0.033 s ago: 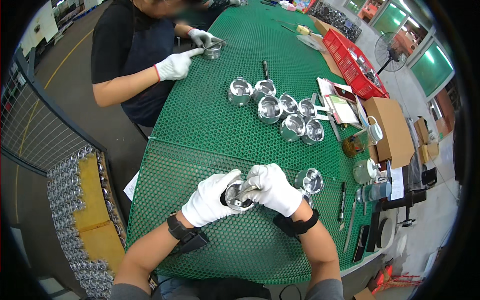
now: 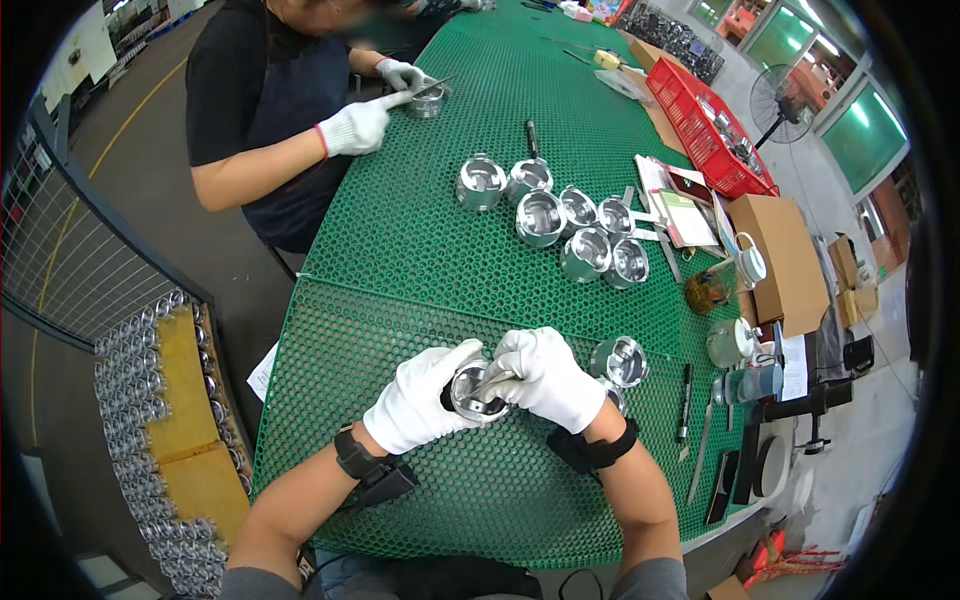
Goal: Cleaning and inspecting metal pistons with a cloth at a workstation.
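Observation:
My gloved left hand (image 2: 424,398) curls round a silver metal piston (image 2: 470,385), its hollow side facing up, just above the green mat. The gloved fingers of my right hand (image 2: 548,378) are pinched together at the piston's opening. Whatever they hold, if anything, is too small or too hidden to make out. Close to my right hand stands another piston (image 2: 620,362), with one more partly behind my wrist. Farther off, several pistons (image 2: 540,218) stand grouped on the mat.
Across the table a co-worker's gloved hand (image 2: 355,128) works a thin tool on a piston. To the right lie a black marker (image 2: 685,402), a long thin file (image 2: 703,450) and glass jars (image 2: 728,342). A red crate (image 2: 700,130) stands farther back. Piston trays (image 2: 190,400) are at lower left.
The co-worker's near hand and forearm have shifted slightly to the right. My hands and the piston look the same.

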A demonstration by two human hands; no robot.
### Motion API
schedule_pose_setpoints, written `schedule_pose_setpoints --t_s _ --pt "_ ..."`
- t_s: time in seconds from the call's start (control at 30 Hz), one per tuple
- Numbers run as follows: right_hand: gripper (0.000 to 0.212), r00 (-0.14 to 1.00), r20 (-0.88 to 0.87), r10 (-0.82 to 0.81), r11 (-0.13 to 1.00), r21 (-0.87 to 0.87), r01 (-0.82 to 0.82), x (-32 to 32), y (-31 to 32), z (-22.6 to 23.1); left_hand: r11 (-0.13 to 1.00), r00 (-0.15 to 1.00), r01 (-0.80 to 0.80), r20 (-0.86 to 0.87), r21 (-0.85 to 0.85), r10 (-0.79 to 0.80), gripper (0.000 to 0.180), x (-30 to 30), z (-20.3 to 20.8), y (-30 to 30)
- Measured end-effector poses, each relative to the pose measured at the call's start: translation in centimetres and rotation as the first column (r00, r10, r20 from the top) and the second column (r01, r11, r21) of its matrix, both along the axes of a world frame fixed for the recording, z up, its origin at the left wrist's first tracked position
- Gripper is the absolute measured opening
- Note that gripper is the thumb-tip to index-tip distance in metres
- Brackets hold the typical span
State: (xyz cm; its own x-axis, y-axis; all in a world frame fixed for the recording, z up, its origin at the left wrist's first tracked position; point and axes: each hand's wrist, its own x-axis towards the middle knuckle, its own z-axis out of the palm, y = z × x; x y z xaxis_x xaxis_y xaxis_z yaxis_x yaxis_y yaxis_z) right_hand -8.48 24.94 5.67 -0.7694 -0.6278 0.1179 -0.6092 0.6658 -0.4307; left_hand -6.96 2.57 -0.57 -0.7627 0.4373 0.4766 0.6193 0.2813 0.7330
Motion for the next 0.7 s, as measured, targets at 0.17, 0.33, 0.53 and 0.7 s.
schedule_pose_setpoints --t_s 0.17,0.33,0.53,0.7 --pt "0.019 0.997 0.08 -0.024 0.995 -0.09 0.031 0.1 0.0 -0.5 1.0 0.999 -0.006 0.036 -0.03 0.007 0.088 0.2 0.0 -0.1" --pt "0.018 1.0 -0.016 -0.007 0.999 0.05 0.008 0.1 -0.6 -1.2 1.0 1.0 -0.016 0.022 -0.017 0.017 0.086 0.1 0.1 -0.1" --pt "0.025 0.971 -0.181 -0.158 0.957 0.214 0.196 2.1 -2.5 0.5 0.999 0.999 -0.038 0.001 -0.014 0.038 0.083 0.2 0.0 0.0" --pt "0.024 0.901 -0.319 -0.295 0.952 -0.016 0.306 4.6 -2.2 -2.1 0.999 0.999 -0.04 0.015 -0.035 0.04 0.082 0.2 -0.4 -0.1"
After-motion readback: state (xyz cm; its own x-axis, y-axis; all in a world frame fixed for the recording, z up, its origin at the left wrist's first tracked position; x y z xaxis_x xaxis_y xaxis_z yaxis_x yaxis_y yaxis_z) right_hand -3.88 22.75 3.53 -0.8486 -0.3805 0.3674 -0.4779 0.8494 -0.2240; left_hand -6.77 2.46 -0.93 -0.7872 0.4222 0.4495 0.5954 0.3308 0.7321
